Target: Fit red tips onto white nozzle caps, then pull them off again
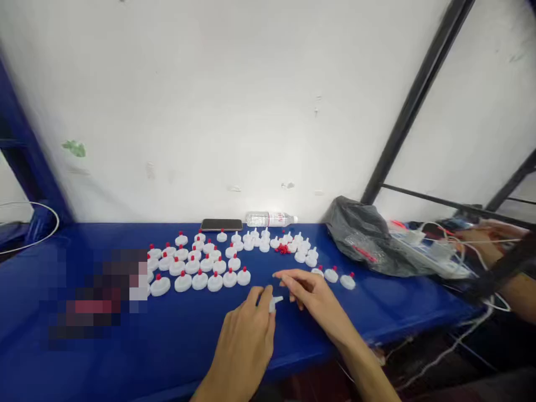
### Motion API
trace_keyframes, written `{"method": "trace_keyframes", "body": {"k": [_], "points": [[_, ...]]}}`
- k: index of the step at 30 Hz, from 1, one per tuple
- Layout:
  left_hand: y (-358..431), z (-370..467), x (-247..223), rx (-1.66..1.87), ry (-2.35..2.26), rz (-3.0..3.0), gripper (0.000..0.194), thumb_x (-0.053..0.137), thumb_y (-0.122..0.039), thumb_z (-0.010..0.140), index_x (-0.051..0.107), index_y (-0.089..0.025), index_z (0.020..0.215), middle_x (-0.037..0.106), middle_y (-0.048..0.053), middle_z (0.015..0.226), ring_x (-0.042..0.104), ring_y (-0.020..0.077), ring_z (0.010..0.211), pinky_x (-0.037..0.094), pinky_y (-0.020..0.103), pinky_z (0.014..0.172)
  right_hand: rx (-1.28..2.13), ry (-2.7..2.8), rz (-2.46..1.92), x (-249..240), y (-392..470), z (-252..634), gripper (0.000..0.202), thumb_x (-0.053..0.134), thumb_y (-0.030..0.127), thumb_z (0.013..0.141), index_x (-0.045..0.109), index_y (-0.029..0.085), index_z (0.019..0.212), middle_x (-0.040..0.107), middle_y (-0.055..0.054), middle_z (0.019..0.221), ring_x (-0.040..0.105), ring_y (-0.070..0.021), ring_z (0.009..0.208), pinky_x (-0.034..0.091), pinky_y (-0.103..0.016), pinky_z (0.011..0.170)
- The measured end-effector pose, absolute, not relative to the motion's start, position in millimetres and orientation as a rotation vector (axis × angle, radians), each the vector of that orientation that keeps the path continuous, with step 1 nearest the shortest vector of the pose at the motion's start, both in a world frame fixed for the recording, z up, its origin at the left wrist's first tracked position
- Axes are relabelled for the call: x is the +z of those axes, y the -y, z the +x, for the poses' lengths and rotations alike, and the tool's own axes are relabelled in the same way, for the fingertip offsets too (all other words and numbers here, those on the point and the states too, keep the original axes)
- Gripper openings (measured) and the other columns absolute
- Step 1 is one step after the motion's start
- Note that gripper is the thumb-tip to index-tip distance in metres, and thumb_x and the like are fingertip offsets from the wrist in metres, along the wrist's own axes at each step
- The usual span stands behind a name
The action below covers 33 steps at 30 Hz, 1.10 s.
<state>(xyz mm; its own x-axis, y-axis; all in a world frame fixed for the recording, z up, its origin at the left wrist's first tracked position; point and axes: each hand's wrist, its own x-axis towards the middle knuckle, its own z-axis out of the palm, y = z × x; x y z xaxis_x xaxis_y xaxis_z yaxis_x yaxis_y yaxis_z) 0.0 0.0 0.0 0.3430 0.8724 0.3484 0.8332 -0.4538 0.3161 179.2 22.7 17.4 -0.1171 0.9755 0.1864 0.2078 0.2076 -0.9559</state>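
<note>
My left hand (pixel 247 329) is closed around a white nozzle cap (pixel 273 303), its pointed spout sticking out to the right toward my other hand. Just right of it and slightly higher, my right hand (pixel 307 290) has thumb and index finger drawn together in a pinch. Whatever may be between those fingertips is too small or hidden to make out. Beyond my hands lie white nozzle caps without red tips (pixel 264 245), around a small pile of red tips (pixel 283 249). To the left stand many white caps with red tips (pixel 200 280); several more (pixel 347 281) sit at right.
A dark phone (pixel 221 225) and a clear plastic bottle (pixel 270 219) lie along the wall. On the right are a grey plastic bag (pixel 360 240), a power strip with cables (pixel 435 254) and another person's arm (pixel 481 245). A blurred patch covers part of the blue table (pixel 167 340).
</note>
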Motion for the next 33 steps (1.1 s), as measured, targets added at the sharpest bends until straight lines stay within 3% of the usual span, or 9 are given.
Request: {"method": "trace_keyframes", "body": {"k": [2,5,11,17,21,24,27,33], "points": [[2.2,-2.7,0.7,0.754,-1.597,2.509,0.042,0.045,-0.017,0.101,0.059,-0.025,0.139,0.069,0.006,0.125,0.075,0.0234,0.091,0.061,0.035,0.071,1.061,1.490,-1.174,17.3,-20.2,176.8,0.033,0.073,0.050,0.089,0.078,0.021,0.104,0.069,-0.002,0.078,0.057,-0.0123,0.066,0.040,-0.021,0.053],[3.6,-4.8,1.9,0.793,-1.598,2.506,0.040,0.047,-0.019,0.100,0.060,-0.025,0.138,0.069,0.006,0.121,0.075,0.0220,0.088,0.060,0.032,0.068,1.128,1.439,-1.170,17.1,-19.0,175.0,0.032,0.081,0.048,0.081,0.078,0.021,0.097,0.065,0.000,0.068,0.057,-0.0120,0.063,0.039,-0.021,0.052],[3.7,-4.3,3.4,0.884,-1.642,2.470,0.039,0.047,-0.022,0.101,0.061,-0.024,0.137,0.070,0.006,0.121,0.076,0.0220,0.089,0.058,0.031,0.062,1.217,1.415,-1.159,16.3,-21.3,175.3,0.034,0.087,0.048,0.074,0.077,0.020,0.092,0.074,-0.004,0.087,0.061,-0.0106,0.061,0.038,-0.021,0.051],[4.9,-5.5,3.2,1.040,-1.650,2.419,0.047,0.055,-0.023,0.098,0.053,-0.018,0.145,0.072,0.008,0.125,0.076,0.0197,0.079,0.058,0.030,0.062,1.209,1.416,-1.159,15.4,-20.7,175.5,0.035,0.080,0.050,0.082,0.079,0.018,0.096,0.071,-0.003,0.073,0.060,-0.0107,0.059,0.038,-0.021,0.051],[2.6,-6.2,1.7,1.140,-1.628,2.419,0.036,0.057,-0.023,0.097,0.063,-0.023,0.133,0.074,0.003,0.120,0.073,0.0161,0.066,0.058,0.029,0.058,1.206,1.438,-1.155,12.2,-22.4,176.2,0.036,0.078,0.051,0.084,0.074,0.019,0.101,0.073,-0.002,0.083,0.057,-0.0089,0.057,0.038,-0.021,0.050],[0.8,-6.6,-0.2,1.177,-1.616,2.422,0.034,0.056,-0.023,0.098,0.063,-0.025,0.131,0.073,0.002,0.120,0.073,0.0156,0.067,0.057,0.029,0.056,1.209,1.496,-1.161,11.0,-22.9,174.8,0.039,0.071,0.055,0.088,0.068,0.019,0.101,0.068,0.000,0.076,0.055,-0.0095,0.054,0.038,-0.021,0.049],[1.0,-6.8,-1.7,1.159,-1.567,2.437,0.035,0.053,-0.023,0.100,0.060,-0.024,0.134,0.072,0.002,0.121,0.075,0.0156,0.072,0.058,0.028,0.059,1.142,1.612,-1.178,13.8,-20.1,171.9,0.039,0.060,0.058,0.095,0.064,0.019,0.096,0.063,0.003,0.067,0.048,-0.0090,0.049,0.036,-0.023,0.049],[5.7,-5.7,-0.6,1.261,-1.405,2.509,0.027,0.050,-0.027,0.102,0.059,-0.022,0.127,0.074,0.003,0.107,0.075,0.0204,0.088,0.059,0.029,0.064,0.940,1.770,-1.159,21.5,-11.2,167.9,0.052,0.042,0.053,0.106,0.043,0.021,0.066,0.046,0.005,0.057,0.043,-0.0114,0.057,0.036,-0.027,0.063]]}}
